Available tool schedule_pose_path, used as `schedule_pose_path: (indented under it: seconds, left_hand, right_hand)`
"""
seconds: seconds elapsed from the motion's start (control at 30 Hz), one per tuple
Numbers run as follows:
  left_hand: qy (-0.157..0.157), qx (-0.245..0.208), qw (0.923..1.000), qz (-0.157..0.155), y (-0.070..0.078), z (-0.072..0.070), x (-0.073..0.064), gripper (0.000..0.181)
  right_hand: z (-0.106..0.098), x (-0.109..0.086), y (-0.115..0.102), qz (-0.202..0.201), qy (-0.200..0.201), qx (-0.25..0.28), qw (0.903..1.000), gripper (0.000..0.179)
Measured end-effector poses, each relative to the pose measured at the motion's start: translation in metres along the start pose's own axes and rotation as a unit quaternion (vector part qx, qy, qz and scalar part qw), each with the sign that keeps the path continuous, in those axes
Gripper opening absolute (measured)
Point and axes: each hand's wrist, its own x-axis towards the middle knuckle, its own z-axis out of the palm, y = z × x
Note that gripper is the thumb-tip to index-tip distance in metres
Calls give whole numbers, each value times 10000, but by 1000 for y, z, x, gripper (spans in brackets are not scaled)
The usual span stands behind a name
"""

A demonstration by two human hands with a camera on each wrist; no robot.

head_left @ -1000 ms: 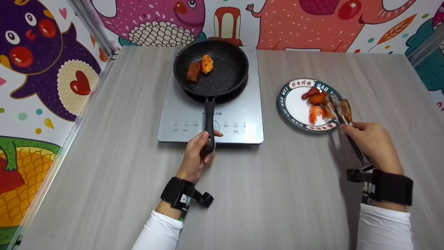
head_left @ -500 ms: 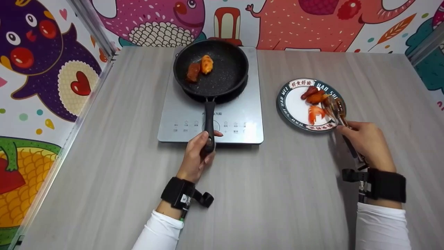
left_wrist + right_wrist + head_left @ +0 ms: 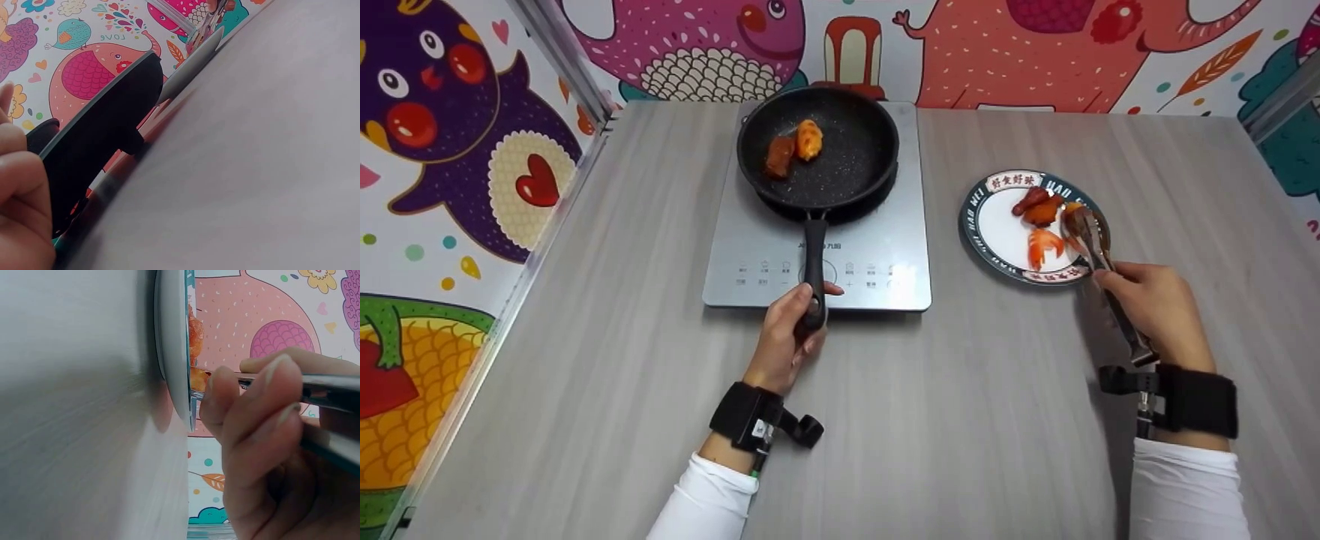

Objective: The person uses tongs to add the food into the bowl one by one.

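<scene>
My left hand (image 3: 786,330) grips the black handle of a frying pan (image 3: 855,150), which sits on an induction cooker (image 3: 885,262). In the pan lie a brown piece of food (image 3: 780,157) and an orange-yellow one (image 3: 809,140), side by side. My right hand (image 3: 1159,304) holds a pair of tongs (image 3: 1099,259), their tips down over the right part of a round plate (image 3: 979,244). Around those tips are reddish-brown pieces (image 3: 1041,211) and an orange shrimp-like piece (image 3: 1043,247). In the right wrist view, curled fingers (image 3: 264,410) wrap the tongs beside the plate's rim.
The grey wood-grain table (image 3: 945,420) carries the cooker at centre back and the plate to its right. Printed cartoon panels (image 3: 1020,52) stand along the back and left edges. A black camera strap (image 3: 1196,401) is on each wrist.
The tongs have come slightly left and their arms, spread apart at first, have closed together over the plate's right side. The left hand and pan stay put.
</scene>
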Motion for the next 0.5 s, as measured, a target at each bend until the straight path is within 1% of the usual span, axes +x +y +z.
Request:
schedule_pose_path:
  seconds: [0.13,0.4,0.5]
  left_hand:
    - [22,38,10000,-8,0,0,0,46]
    - [-46,1,10000,-40,0,0,0,47]
    - [-53,-11,10000,-40,0,0,0,46]
  right_hand:
    - [-2,-1,0,27,4,114,9999,54]
    - [-4,-5,-6,71,251,306,9992,54]
    - [-3,-6,-9,5,413,246,9988,53]
